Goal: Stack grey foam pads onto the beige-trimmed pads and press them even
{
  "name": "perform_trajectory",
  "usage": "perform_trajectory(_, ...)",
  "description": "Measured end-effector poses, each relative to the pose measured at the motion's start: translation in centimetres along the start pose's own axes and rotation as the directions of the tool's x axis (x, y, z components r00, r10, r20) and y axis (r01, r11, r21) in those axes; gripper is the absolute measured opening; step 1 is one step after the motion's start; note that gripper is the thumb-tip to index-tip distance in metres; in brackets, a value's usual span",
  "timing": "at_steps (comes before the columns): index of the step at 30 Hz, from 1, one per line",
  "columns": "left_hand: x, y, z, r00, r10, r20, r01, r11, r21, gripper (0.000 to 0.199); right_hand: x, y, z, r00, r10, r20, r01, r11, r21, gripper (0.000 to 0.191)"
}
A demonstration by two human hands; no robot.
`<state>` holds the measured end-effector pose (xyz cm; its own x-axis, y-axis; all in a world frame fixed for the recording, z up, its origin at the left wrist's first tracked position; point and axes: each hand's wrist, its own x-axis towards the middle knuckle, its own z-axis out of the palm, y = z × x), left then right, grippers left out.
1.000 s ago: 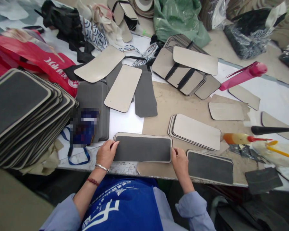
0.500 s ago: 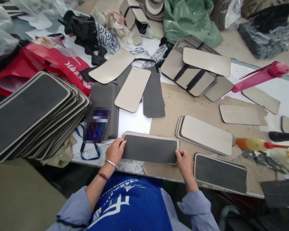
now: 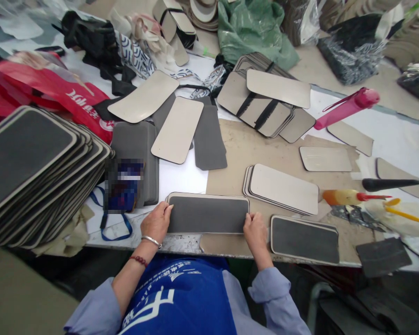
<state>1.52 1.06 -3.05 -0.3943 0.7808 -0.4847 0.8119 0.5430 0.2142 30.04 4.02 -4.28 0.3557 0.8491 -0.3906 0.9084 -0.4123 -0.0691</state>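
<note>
A dark grey rectangular panel (image 3: 208, 215) with rounded corners and a pale border lies before me near the table's front edge. My left hand (image 3: 157, 225) pinches its left end with thumb and fingers. Its right end is gripped by my right hand (image 3: 255, 231), the fingers closed at the edge. Other pale layers peek out along the panel's back edge. To the right of my right hand rests a similar grey-faced panel (image 3: 304, 239) on top of another. Beyond it is a small stack of beige panels (image 3: 284, 188).
A tall stack of grey panels (image 3: 28, 153) leans at the left, beside a blurred blue item (image 3: 124, 186) with a strap. Strapped beige panels (image 3: 258, 104) lie at the back. On the right are a pink bottle (image 3: 349, 109), an orange-yellow bottle (image 3: 340, 197) and a black-handled tool (image 3: 389, 184).
The camera view has shifted, so the table's contents appear further left. Both hands keep hold of the panel's ends, with little change in their grip.
</note>
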Motion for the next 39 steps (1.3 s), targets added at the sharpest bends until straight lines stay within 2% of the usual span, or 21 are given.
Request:
perform_trajectory(9, -0.2, 0.5, -0.4, 1.0, 0.019, 0.021, -0.022, 0.993, 0.118, 0.027, -0.1, -0.2, -0.3, 1.0, -0.008, 0.02, 0.009, 0.999, -0.038, 0.016)
perform_trajectory(15, -0.8, 0.3, -1.5, 0.994, 0.102, 0.035, -0.105, 0.987, 0.119, 0.024, -0.1, -0.2, -0.4, 1.0, -0.022, 0.022, 0.023, 0.998, -0.06, 0.019)
perform_trajectory(19, -0.9, 0.6, -2.7, 0.991, 0.117, 0.062, -0.119, 0.992, 0.036, 0.017, -0.1, -0.1, -0.3, 1.0, -0.023, 0.02, 0.025, 0.997, -0.072, 0.019)
perform_trajectory(25, -0.2, 0.9, -4.0, 0.989, 0.107, 0.106, -0.085, 0.978, -0.19, 0.018, 0.0, 0.0, -0.1, 0.999, -0.027, 0.021, 0.029, 0.996, -0.087, 0.019)
perform_trajectory(28, 0.1, 0.6, -3.4, 0.993, 0.096, 0.071, -0.081, 0.978, -0.19, 0.018, 0.0, 0.1, -0.1, 1.0, -0.027, 0.012, 0.028, 0.996, -0.089, 0.019)
perform_trajectory(34, 0.7, -0.4, -0.7, 0.991, 0.114, -0.069, -0.125, 0.974, -0.19, 0.019, -0.1, 0.0, 0.0, 1.0, -0.021, -0.008, 0.02, 0.997, -0.075, 0.02)
perform_trajectory(39, 1.0, -0.5, 0.3, 0.99, 0.104, -0.097, -0.12, 0.978, -0.173, 0.016, -0.2, -0.1, 0.1, 1.0, -0.015, -0.013, 0.015, 0.998, -0.06, 0.02)
